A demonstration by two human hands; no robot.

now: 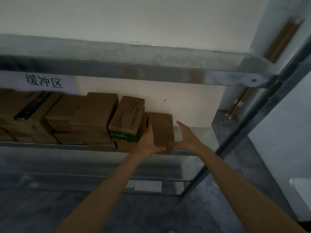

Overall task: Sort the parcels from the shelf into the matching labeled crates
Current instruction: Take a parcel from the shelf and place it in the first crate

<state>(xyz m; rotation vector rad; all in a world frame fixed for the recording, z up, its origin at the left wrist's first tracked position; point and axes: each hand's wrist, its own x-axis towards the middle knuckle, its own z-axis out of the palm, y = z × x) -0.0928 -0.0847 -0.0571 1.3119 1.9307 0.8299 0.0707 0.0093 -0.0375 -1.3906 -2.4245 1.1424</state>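
Head view: the left hand [148, 143] holds 1 brown parcel [160, 130] at the right end of the shelf [42, 144]. The right hand [186, 137] is wide open just beside it. Many other parcels [94, 111] sit on the shelf. No crates show, so most sorting looks left to do.

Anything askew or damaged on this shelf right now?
No damage visible. The green-taped parcel sits tilted atop the row of boxes, beside the brown parcel the left hand grips. A black strip lies diagonally across that row's far end; too blurred to identify.
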